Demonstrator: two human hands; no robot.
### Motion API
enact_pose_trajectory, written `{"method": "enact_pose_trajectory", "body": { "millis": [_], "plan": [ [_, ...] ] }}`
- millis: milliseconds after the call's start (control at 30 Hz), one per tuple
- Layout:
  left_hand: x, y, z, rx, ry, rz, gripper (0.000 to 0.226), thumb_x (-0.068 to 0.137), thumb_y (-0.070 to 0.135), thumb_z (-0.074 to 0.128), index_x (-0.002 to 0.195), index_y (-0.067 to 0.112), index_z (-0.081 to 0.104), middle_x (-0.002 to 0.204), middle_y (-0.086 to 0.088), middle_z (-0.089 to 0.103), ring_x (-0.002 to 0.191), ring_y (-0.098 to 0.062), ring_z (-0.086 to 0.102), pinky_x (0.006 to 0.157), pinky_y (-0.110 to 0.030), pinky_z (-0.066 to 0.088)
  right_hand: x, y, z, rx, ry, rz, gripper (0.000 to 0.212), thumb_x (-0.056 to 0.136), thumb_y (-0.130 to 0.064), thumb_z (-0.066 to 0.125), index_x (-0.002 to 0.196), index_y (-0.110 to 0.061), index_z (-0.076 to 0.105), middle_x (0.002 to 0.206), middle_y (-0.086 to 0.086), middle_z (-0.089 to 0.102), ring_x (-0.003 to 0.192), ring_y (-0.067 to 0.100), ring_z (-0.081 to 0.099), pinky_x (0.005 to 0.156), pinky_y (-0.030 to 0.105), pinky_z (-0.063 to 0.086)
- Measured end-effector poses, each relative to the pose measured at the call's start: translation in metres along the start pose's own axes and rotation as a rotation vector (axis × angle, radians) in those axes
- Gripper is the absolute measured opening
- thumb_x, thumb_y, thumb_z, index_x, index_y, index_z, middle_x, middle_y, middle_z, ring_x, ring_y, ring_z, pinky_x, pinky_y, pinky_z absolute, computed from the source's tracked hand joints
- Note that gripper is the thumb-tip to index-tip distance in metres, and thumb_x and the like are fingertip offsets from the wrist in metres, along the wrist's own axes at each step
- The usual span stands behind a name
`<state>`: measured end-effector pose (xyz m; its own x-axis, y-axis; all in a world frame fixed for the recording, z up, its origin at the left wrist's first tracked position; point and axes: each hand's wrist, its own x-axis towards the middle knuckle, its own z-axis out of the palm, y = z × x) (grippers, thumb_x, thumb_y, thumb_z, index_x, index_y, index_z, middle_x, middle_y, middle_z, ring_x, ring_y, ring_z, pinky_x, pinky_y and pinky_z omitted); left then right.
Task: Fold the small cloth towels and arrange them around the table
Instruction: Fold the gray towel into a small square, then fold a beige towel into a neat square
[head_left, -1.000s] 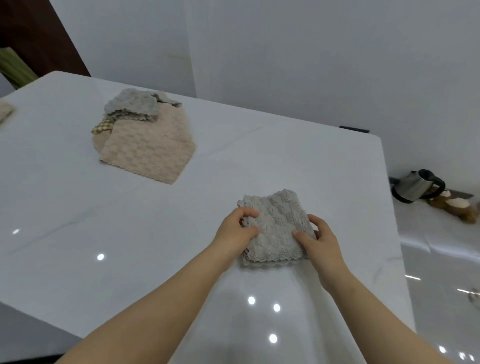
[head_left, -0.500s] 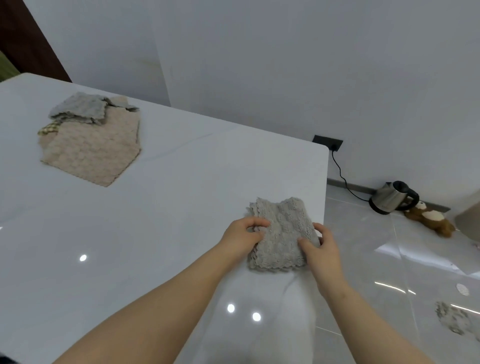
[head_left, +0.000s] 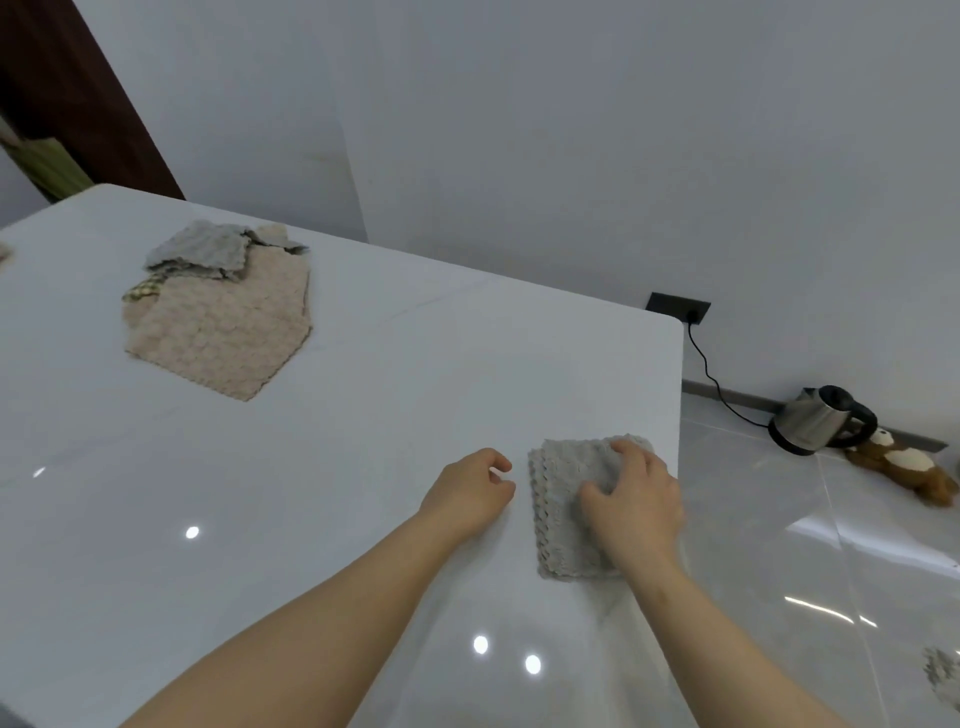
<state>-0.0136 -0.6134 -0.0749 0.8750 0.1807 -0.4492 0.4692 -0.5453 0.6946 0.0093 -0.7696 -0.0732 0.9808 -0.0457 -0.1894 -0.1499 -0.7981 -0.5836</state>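
Observation:
A folded grey towel (head_left: 561, 493) lies flat on the white table (head_left: 363, 441), close to its right edge. My right hand (head_left: 631, 499) rests palm-down on the towel's right half, fingers spread over it. My left hand (head_left: 470, 491) is on the table just left of the towel, fingers loosely curled, holding nothing and not touching the cloth. At the far left lies a pile of unfolded towels: a large beige towel (head_left: 218, 327) with a smaller grey towel (head_left: 200, 252) on top.
The table's right edge (head_left: 679, 415) runs right beside the folded towel. On the tiled floor beyond it stand a steel kettle (head_left: 818, 421) with its cord, a stuffed bear (head_left: 904, 465), and a grey cloth (head_left: 943, 675) at the lower right.
The folded grey towel has been set down nearer the table's right edge. My left hand has let go and pulled away to the left; my right hand now lies on top of the towel.

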Motion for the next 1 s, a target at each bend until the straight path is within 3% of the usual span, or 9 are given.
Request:
{"method": "enact_pose_trajectory", "body": {
  "millis": [167,400,667,1000],
  "plan": [
    [0.000,-0.031,-0.059,0.110,0.116,0.030,0.029,0.093,0.027,0.044,0.121,0.025,0.052,0.101,0.012,0.052,0.093,-0.010,0.052,0.083,-0.025,0.042,-0.005,-0.057,0.036,0.067,-0.115,-0.105,0.047,0.085,-0.022,0.054,0.131,-0.018,0.043,0.130,0.008,0.050,0.120,0.027,0.044,0.101,0.038,0.036],
    [0.007,-0.122,-0.174,0.363,0.196,0.087,0.030,0.094,0.028,0.040,0.122,0.025,0.051,0.118,0.005,0.057,0.106,-0.015,0.055,0.082,-0.027,0.043,-0.031,-0.165,0.128,0.027,-0.232,-0.182,0.039,0.089,-0.025,0.050,0.128,-0.021,0.046,0.127,0.000,0.052,0.118,0.019,0.047,0.098,0.032,0.038],
    [0.005,-0.228,-0.299,0.539,0.150,0.150,0.032,0.095,0.028,0.038,0.125,0.024,0.050,0.122,0.002,0.055,0.110,-0.017,0.053,0.086,-0.029,0.044,-0.079,-0.290,0.236,0.030,-0.300,-0.176,0.040,0.089,-0.024,0.049,0.129,-0.019,0.045,0.129,0.002,0.052,0.119,0.018,0.048,0.098,0.030,0.040],
    [0.023,-0.271,-0.360,0.564,0.192,0.239,0.032,0.095,0.027,0.040,0.125,0.024,0.050,0.124,0.002,0.055,0.113,-0.016,0.051,0.087,-0.029,0.043,-0.083,-0.343,0.276,-0.026,-0.268,-0.217,0.037,0.091,-0.025,0.047,0.128,-0.020,0.045,0.130,0.000,0.050,0.117,0.017,0.048,0.095,0.027,0.039]
  ]
}}
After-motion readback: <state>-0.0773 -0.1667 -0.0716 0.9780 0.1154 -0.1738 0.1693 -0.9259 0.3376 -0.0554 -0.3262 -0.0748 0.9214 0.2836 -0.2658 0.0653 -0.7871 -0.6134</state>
